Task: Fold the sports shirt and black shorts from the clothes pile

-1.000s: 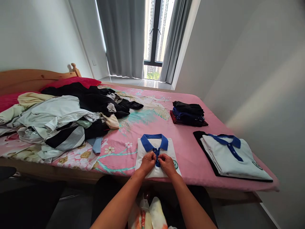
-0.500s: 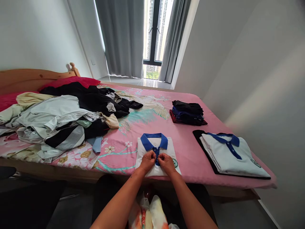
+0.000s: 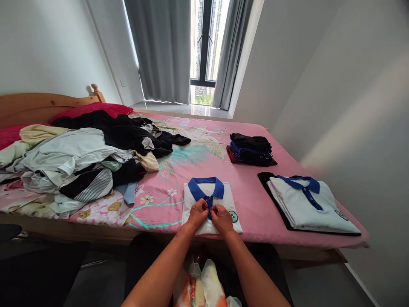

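Observation:
A white polo shirt [image 3: 188,204] with a blue collar lies folded, front up, at the near edge of the bed. My left hand [image 3: 198,213] pinches the blue button placket from the left side. From the right, my right hand [image 3: 221,218] pinches the same placket, its fingertips close to those of my left. The fingers hide the button between them. A round green badge [image 3: 233,216] shows on the shirt beside my right wrist.
Loose clothes are heaped [image 3: 79,149] on the bed's left. A stack of dark folded clothes [image 3: 251,149] sits farther back on the right. Folded white polo shirts [image 3: 306,209] rest on black cloth near the right edge. A grey curtain [image 3: 158,51] hangs behind.
Both hands stay at the placket with only slight finger movement, the right fingertips a little closer to the left. The view has shifted slightly.

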`<state>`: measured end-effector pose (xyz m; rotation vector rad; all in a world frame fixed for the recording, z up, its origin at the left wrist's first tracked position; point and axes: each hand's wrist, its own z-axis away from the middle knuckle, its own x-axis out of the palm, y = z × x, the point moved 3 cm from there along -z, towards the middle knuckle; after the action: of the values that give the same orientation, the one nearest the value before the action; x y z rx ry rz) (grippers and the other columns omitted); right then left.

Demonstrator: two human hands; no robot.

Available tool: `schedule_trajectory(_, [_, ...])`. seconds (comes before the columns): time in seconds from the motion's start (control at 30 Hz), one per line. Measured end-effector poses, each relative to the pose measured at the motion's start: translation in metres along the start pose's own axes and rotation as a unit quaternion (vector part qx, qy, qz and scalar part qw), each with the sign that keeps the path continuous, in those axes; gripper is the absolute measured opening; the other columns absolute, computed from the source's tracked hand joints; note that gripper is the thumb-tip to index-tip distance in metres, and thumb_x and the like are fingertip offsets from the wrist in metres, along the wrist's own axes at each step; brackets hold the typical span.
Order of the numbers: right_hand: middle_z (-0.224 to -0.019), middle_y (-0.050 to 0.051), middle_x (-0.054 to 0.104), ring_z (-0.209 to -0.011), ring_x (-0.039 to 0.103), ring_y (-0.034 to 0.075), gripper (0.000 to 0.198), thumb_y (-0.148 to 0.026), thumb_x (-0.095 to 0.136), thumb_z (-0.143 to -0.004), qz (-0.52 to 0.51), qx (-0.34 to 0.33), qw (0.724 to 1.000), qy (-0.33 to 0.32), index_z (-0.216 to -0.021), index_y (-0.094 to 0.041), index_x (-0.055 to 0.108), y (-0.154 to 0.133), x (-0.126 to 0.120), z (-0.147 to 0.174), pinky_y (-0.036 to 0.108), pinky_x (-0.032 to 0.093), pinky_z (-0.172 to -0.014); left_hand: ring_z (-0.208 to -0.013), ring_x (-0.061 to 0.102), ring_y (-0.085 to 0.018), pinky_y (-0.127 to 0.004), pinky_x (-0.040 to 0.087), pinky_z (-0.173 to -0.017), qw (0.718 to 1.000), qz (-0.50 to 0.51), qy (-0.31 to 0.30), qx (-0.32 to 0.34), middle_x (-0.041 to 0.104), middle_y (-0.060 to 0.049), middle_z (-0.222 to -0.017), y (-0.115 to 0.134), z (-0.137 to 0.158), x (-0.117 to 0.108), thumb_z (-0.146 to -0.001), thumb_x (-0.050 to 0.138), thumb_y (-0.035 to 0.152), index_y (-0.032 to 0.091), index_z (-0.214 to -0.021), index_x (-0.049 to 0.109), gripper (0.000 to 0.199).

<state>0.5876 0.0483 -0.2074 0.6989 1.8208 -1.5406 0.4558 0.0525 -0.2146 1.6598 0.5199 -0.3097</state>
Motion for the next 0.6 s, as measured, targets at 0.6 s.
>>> schedule_trajectory(0.6, [-0.073,0.001,0.066,-0.069,0.058,0.015,0.022,-0.028,0.045,-0.078,-0.039,0.042,0.995,-0.077,-0.077,-0.018,0.064,0.009,-0.002,-0.021,0.022,0.036,-0.060,-0.067,0.048,-0.012,-0.024,0.039,-0.068,0.999,-0.043,0.012,0.024,0.049,0.004,-0.068,0.001,0.003,0.003,-0.067,0.049,0.006,0.021,-0.067,0.045,0.015])
